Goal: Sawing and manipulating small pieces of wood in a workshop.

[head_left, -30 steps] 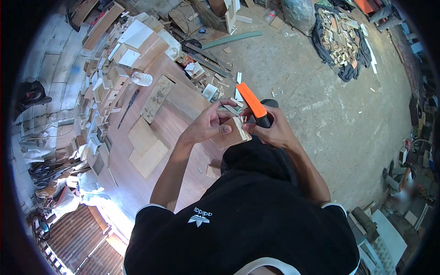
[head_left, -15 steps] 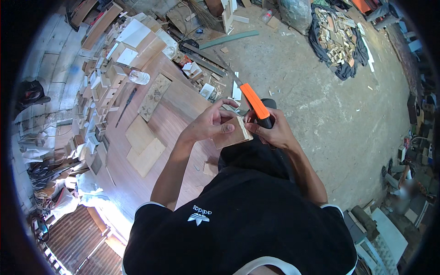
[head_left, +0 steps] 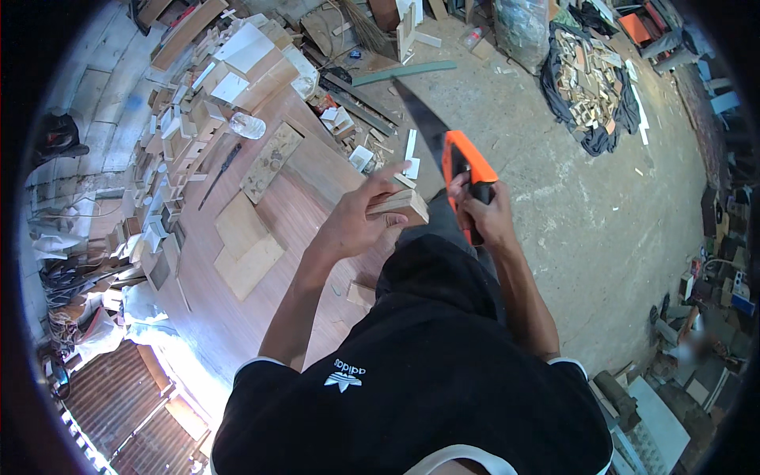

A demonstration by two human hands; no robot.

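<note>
In my left hand (head_left: 362, 218) is a small block of light wood (head_left: 402, 203) with layered edges, gripped above my lap. My right hand (head_left: 481, 204) grips the orange-and-black handle of a handsaw (head_left: 467, 162), whose dark blade points up and away, apart from the block. Left of them, a plywood work surface (head_left: 309, 245) carries loose flat boards (head_left: 244, 257), a stained board (head_left: 271, 162), a long dark tool (head_left: 219, 176) and a clear plastic item (head_left: 247, 126).
Small wooden pieces (head_left: 184, 136) crowd the surface's far left. Offcuts lie on the concrete floor (head_left: 609, 237), with more in a dark cloth (head_left: 590, 79) beside a bulky sack (head_left: 518, 32). A blurred person (head_left: 693, 344) is at far right among stacked boards.
My right hand has moved right, away from the block, with the saw now swung so its blade shows broadly. The block in my left hand has turned, edge up.
</note>
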